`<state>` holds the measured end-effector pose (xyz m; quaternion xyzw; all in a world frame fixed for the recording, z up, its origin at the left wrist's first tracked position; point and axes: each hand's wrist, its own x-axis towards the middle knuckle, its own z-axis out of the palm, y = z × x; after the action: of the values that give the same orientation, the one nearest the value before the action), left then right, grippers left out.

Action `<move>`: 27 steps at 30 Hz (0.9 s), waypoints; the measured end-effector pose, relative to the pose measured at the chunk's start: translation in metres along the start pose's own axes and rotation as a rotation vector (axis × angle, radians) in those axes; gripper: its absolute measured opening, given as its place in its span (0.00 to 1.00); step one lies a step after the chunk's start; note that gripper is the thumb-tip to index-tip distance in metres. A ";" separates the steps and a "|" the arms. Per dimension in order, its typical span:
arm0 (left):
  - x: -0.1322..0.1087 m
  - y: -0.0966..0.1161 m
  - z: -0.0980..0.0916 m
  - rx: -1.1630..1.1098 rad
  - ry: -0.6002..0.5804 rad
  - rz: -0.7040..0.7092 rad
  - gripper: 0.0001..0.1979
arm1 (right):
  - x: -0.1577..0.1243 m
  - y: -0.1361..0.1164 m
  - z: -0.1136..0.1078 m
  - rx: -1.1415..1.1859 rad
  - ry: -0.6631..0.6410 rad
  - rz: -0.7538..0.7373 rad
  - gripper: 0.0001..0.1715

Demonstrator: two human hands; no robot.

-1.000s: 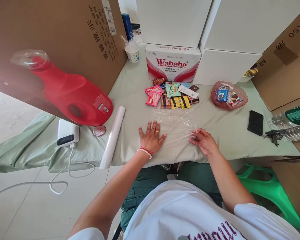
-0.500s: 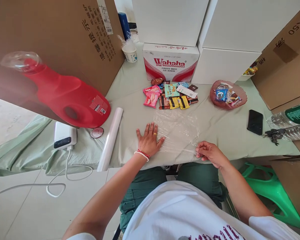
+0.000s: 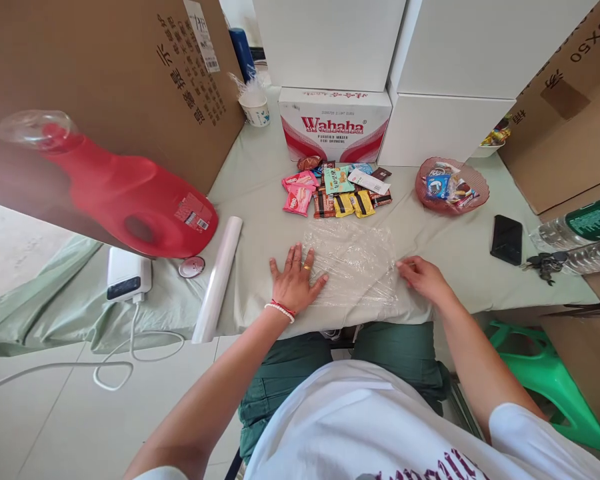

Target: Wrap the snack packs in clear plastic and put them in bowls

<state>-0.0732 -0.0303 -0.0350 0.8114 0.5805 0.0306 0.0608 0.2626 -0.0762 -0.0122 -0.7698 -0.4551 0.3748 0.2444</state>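
Observation:
A sheet of clear plastic film (image 3: 353, 267) lies wrinkled on the pale green cloth before me. Flat on its left edge rests my left hand (image 3: 295, 280), fingers spread and holding nothing. At the film's right edge, my right hand (image 3: 424, 277) has thumb and forefinger pinched together on the plastic. Just beyond the film sits a pile of wrapped snacks (image 3: 337, 190), with pink, yellow, brown and mint-green packets. To the left of my left hand lies a roll of plastic film (image 3: 217, 280), slanted near the table's front edge.
A red jug (image 3: 145, 200) and a white power bank (image 3: 129, 273) with a cable are at left. The Wahaha box (image 3: 335, 127) stands behind the snacks. At right are a pink bowl (image 3: 453, 187) of snacks, a phone (image 3: 507, 240) and plastic bottles (image 3: 580, 227).
My right hand has moved away from me along the film's right edge, and the film there lies flatter. My left hand has stayed in place on the film.

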 end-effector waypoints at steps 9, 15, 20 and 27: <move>-0.019 -0.013 -0.004 -0.053 -0.031 0.001 0.32 | 0.062 -0.021 0.022 -0.027 0.078 -0.176 0.18; -0.012 -0.013 -0.008 -0.067 0.002 -0.038 0.30 | 0.076 -0.020 0.002 -0.247 0.027 -0.209 0.17; -0.008 -0.015 0.000 -0.031 0.025 0.078 0.30 | 0.088 -0.074 -0.003 -0.623 0.200 -0.403 0.20; -0.010 -0.017 0.004 -0.016 0.046 0.101 0.30 | 0.127 -0.216 0.084 -1.001 -0.039 -1.011 0.24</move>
<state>-0.0916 -0.0350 -0.0414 0.8382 0.5399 0.0569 0.0525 0.1228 0.1394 0.0474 -0.4774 -0.8783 -0.0247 -0.0029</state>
